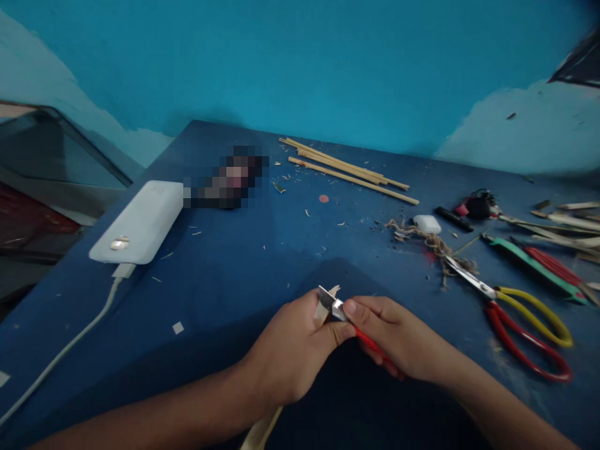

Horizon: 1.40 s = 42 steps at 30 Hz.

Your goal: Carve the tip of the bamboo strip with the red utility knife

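Observation:
My right hand (398, 337) is wrapped round the red handle of a utility knife (372, 344), its short metal blade pointing up and left. In my left hand (295, 344) is a pale strip of wood or bamboo (320, 312). The strip's upper end shows beside the blade, with a thin curled shaving at the tip, and its lower end comes out below my wrist. The blade lies against or just in front of the strip; which one I cannot tell. My left thumb reaches across to the knife near the base of the blade.
Scissors (492, 294) with red and yellow handles lie at right, by tangled twine (434, 240), a green cutter (534, 269) and a white case (427, 224). Thin sticks (347, 165) rest at the back. A white power bank (140, 222) with a cable (89, 337) lies left, beside a blurred-out object.

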Available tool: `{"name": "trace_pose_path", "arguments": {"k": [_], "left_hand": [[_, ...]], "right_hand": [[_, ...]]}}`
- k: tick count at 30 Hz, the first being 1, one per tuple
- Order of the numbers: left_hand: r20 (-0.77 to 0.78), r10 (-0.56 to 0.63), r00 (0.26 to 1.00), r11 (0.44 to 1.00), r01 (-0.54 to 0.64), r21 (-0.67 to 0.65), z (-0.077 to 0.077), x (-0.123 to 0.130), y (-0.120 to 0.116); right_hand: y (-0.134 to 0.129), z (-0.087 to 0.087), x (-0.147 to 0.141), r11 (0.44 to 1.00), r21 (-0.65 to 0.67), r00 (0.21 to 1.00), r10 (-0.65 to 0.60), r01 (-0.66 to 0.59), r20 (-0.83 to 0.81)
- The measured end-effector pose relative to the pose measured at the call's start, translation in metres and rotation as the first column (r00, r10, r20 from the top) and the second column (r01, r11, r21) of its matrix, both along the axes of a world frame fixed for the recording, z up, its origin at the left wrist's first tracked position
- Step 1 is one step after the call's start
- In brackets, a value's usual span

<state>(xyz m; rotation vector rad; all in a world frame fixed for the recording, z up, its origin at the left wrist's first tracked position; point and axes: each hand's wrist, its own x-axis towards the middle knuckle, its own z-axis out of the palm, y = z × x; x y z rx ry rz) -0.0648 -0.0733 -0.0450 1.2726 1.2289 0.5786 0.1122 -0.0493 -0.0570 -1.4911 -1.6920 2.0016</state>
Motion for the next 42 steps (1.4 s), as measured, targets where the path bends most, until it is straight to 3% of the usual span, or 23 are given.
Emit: {"name": "trace_pose_path", "arguments": {"k": [15, 27, 42], "left_hand": [[-0.065, 0.016, 0.998, 1.000, -0.016, 0.004, -0.005, 0.001, -0.001], [-0.089, 0.018, 0.996, 1.000, -0.017, 0.018, -0.006, 0.000, 0.000], [0.001, -0.007, 1.000, 1.000, 0.007, -0.014, 0.000, -0.003, 0.005]], "right_hand": [[-0.003, 0.004, -0.007, 0.997, 0.042, 0.997, -0.065, 0.063, 0.050], [-0.011, -0.002, -0.007, 0.981, 0.175, 0.990, -0.104, 0.087, 0.094], [-0.016, -0.003, -0.008, 0.975, 0.179, 0.983, -0.153, 0.133, 0.104]]}}
